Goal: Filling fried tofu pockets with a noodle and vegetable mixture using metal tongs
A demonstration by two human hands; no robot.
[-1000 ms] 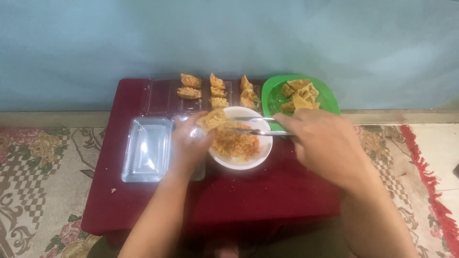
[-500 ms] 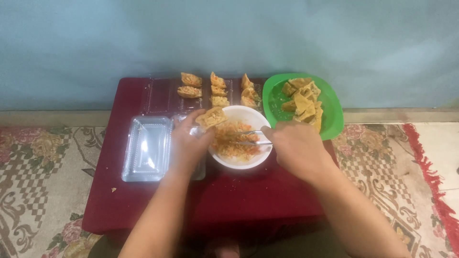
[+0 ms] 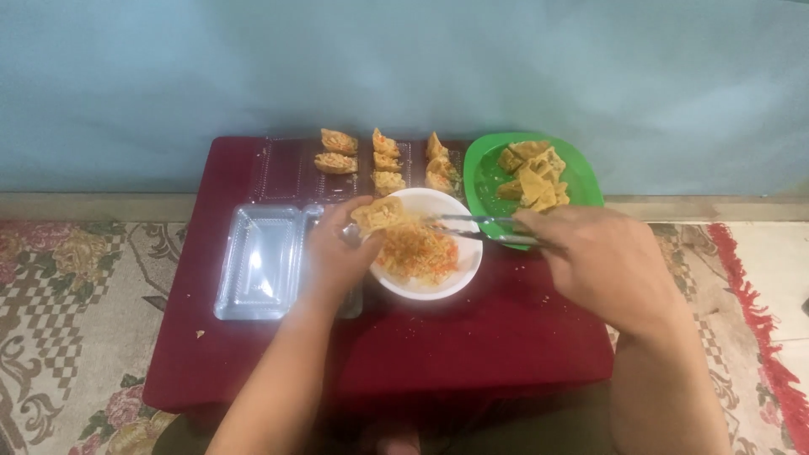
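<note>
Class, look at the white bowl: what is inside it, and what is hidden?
The white bowl holds shredded orange-and-pale filling. The left hand holds a fried wrapper over the rim, covering that edge. The right hand holds metal tongs over it. The bowl's bottom is covered.

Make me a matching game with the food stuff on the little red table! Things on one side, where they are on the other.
Things:
1. white bowl
2. green plate
3. clear plastic tray
4. metal tongs

Places:
A. in the right hand
B. far right corner of the table
C. left side of the table
D. middle, beside the left hand

Pairs: 1-D, 2-B, 3-C, 4-A
</note>
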